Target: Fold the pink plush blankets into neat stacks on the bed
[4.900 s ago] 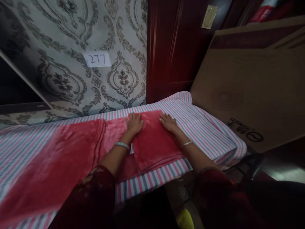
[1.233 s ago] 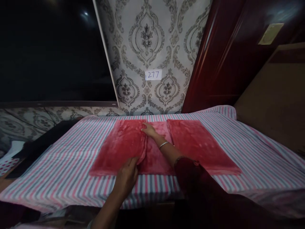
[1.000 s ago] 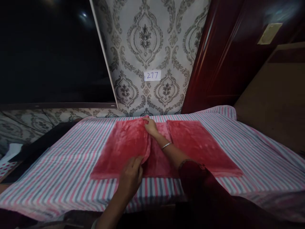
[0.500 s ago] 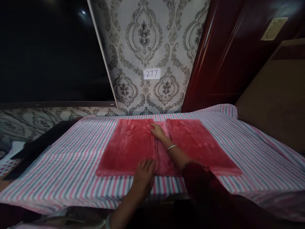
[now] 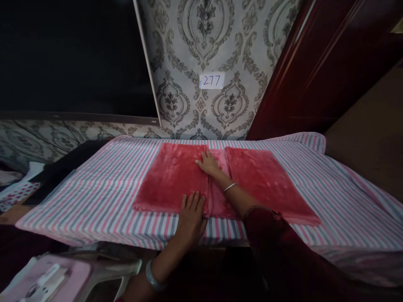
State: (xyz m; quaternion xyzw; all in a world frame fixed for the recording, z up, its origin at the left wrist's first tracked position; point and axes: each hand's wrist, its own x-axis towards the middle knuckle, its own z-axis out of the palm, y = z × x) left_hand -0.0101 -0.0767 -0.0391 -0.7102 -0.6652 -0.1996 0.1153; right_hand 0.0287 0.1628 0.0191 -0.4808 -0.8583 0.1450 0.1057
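A red plush blanket [image 5: 173, 176] lies on the striped cloth, its two sides folded inward so that a strip of lighter pink shows between them. My left hand [image 5: 192, 212] rests on the near edge of the left folded panel, its fingers stretched out and slightly apart. Farther back, my right hand [image 5: 208, 162] lies flat across the inner edge of that same panel, near its far end, with fingers spread. Neither hand grips the fabric. The forearm of my right arm passes over the pink strip and part of the right panel.
A pink, grey and white striped cloth [image 5: 103, 197] covers the table. Behind it stand a large dark screen [image 5: 75, 58], a patterned wall with a paper label [image 5: 212, 80] and a dark red door [image 5: 315, 71]. A pink and white chair [image 5: 63, 272] is at lower left.
The fingers of my right hand have opened from a pinch at the panel's inner edge and now lie spread on it. My left hand's fingers are farther apart. The view has shifted.
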